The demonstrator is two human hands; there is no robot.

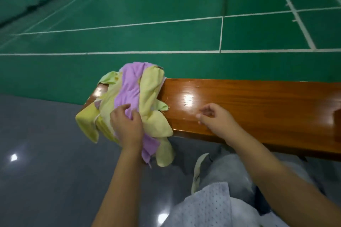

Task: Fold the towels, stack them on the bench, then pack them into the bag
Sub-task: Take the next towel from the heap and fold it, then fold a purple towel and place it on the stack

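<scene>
We see no bag anywhere in this view; the only thing bearing a load is the glossy wooden bench (249, 108), which runs from the centre of the frame out to the right edge. At its left end lies a crumpled heap of towels (129, 108) — a purple towel (129, 90) bunched down the middle, with pale yellow towels (149, 88) on either side of it. Parts of the heap spill over the bench's near edge and hang toward the grey floor (40, 162) at lower left.

Our left hand (127, 127) lies on the near side of the heap, its fingers curled into the purple cloth and pinching a fold of it between thumb and fingertips. Our right hand (214, 118) sits just right of centre, over the bare bench top and apart from the towels — its fingers are loosely bent and hold nothing; whether the fingertips touch the wood, we cannot tell.

Beyond the bench, the upper frame shows a green court floor (147, 38) with white lines.
</scene>
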